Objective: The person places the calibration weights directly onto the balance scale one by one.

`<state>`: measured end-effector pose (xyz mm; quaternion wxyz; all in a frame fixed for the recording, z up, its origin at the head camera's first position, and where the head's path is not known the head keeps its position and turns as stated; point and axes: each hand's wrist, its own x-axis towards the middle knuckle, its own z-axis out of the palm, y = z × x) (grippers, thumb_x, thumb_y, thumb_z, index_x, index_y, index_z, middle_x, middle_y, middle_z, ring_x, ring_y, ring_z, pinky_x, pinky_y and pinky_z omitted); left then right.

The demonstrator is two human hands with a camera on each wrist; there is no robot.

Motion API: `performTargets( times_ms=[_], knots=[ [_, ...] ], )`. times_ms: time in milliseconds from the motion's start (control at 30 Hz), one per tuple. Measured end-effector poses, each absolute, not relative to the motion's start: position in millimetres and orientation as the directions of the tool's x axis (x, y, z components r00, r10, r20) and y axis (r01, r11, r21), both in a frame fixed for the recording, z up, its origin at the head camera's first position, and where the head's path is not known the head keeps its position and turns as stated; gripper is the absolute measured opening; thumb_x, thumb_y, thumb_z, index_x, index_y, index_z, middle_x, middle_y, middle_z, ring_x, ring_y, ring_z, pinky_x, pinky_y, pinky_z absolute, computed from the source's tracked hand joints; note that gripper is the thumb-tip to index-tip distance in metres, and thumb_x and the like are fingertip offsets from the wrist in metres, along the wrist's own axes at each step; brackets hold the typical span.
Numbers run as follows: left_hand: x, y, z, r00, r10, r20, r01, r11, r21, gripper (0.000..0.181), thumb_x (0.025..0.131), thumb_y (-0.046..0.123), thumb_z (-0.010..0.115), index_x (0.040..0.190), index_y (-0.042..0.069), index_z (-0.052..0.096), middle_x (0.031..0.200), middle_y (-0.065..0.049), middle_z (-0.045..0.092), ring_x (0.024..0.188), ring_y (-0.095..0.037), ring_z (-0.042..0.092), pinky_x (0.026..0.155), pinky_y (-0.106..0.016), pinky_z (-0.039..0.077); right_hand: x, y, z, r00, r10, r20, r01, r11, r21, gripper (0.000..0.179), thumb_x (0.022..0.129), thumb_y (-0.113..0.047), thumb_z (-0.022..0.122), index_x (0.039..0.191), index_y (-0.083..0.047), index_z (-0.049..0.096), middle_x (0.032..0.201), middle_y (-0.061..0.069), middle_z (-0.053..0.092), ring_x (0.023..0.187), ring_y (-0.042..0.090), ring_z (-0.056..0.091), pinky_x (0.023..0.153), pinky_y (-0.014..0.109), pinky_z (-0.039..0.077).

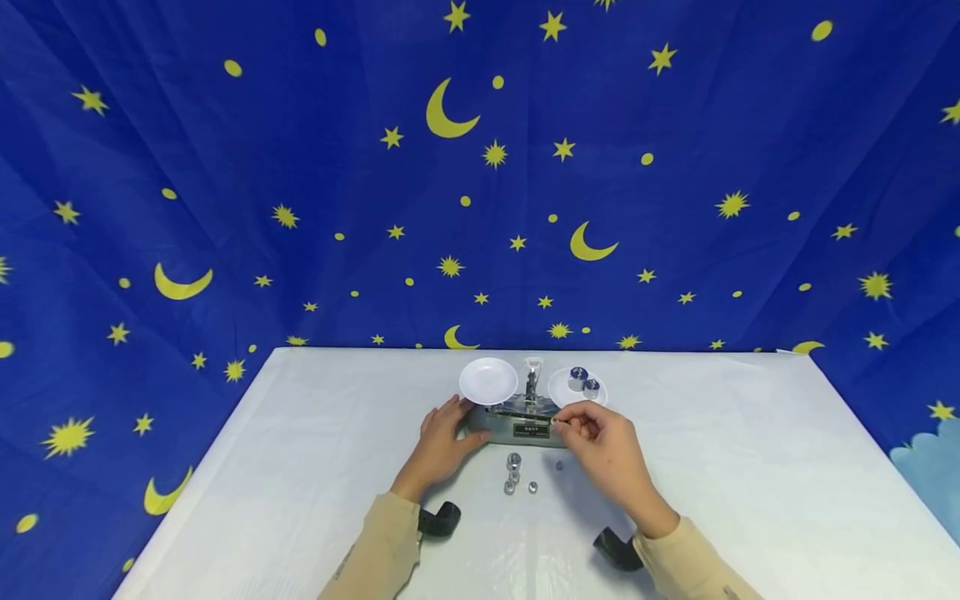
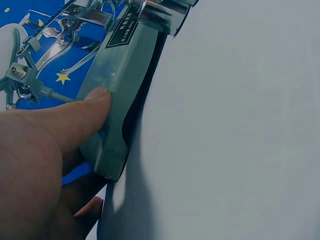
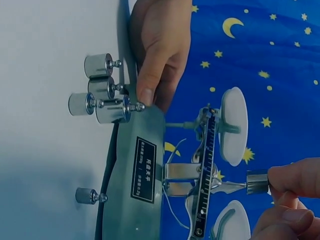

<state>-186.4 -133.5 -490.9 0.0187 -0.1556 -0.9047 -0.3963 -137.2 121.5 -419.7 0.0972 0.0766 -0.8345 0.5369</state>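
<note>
A tray balance with a grey-green base [image 1: 498, 433] stands near the table's far side, its two pans white. The left hand [image 1: 444, 446] grips the base's left end, thumb on the front face and fingers behind. Just at the right end of the beam, in the head view, the right hand [image 1: 603, 446] pinches a small metal weight [image 3: 257, 181] between thumb and forefinger; its top is hidden by the fingertips. Two shiny weights [image 1: 577, 379] stand on the right pan [image 1: 558, 395]. The left pan [image 1: 488, 381] holds nothing.
Several knobbed metal weights [image 3: 98, 65] stand on the white table [image 1: 247, 475] in front of the base, one small weight [image 3: 87, 196] apart from the rest. Black curved mounts [image 1: 441, 519] stick out by both wrists. A blue star-patterned cloth [image 1: 525, 183] hangs behind the table.
</note>
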Motion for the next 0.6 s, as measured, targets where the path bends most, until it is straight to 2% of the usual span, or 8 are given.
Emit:
performTargets(
  times_ms=[233, 600],
  knots=[
    [-187.7, -133.4, -492.5, -0.948, 0.270, 0.169, 0.308, 0.641, 0.703, 0.061, 0.093, 0.029, 0.071, 0.143, -0.001, 0.052, 0.149, -0.023, 0.047, 0.144, -0.041, 0.034, 0.118, -0.065, 0.012, -139.7, 126.4, -419.2, -0.963, -0.006, 0.268, -0.247, 0.411, -0.878, 0.006, 0.087, -0.001, 0.075, 0.090, -0.005, 0.073, 0.072, 0.002, 0.059, 0.061, 0.012, 0.050, 0.052, 0.019, 0.043],
    [-187.7, -133.5, -492.2, -0.948, 0.267, 0.172, 0.307, 0.634, 0.710, 0.060, 0.093, 0.028, 0.071, 0.143, -0.001, 0.053, 0.149, -0.023, 0.047, 0.144, -0.041, 0.034, 0.118, -0.065, 0.012, -143.0, 130.4, -418.1, -0.952, 0.049, 0.303, -0.261, 0.391, -0.883, 0.006, 0.088, -0.003, 0.075, 0.093, -0.005, 0.074, 0.070, 0.002, 0.055, 0.057, 0.010, 0.046, 0.049, 0.019, 0.038]
  ],
)
